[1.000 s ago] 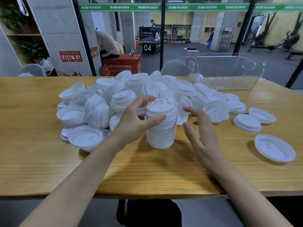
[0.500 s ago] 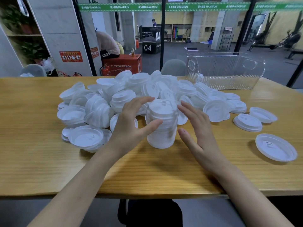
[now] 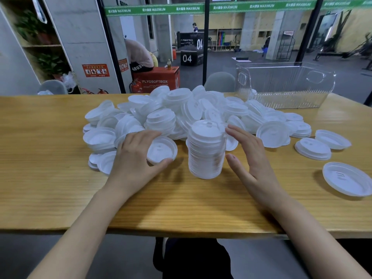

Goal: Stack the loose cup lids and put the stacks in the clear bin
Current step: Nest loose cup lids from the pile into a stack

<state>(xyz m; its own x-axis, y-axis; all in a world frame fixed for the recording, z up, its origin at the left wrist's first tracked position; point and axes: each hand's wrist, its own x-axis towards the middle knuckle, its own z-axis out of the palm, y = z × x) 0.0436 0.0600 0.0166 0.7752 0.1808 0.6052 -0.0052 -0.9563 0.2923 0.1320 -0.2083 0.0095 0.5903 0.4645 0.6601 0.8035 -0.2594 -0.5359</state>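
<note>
A tall stack of white cup lids point(image 3: 205, 152) stands upright on the wooden table point(image 3: 60, 178), in front of a big pile of loose lids point(image 3: 181, 109). My left hand point(image 3: 134, 158) lies left of the stack, with fingers and thumb curled round the rim of a single loose lid point(image 3: 162, 149) that rests on the table. My right hand point(image 3: 249, 156) is held flat with straight fingers beside the stack's right side; whether it touches the stack is unclear. The clear bin point(image 3: 281, 87) stands at the back right, with one lid showing at its left end.
Several single lids lie on the right of the table, among them one near the edge point(image 3: 347, 178) and two flat ones point(image 3: 313, 148). A glass wall runs behind the table, and bare wood stretches along the front edge.
My left hand let go of the stack and moved left onto a single lid. My right hand drew closer to the stack's right side.
</note>
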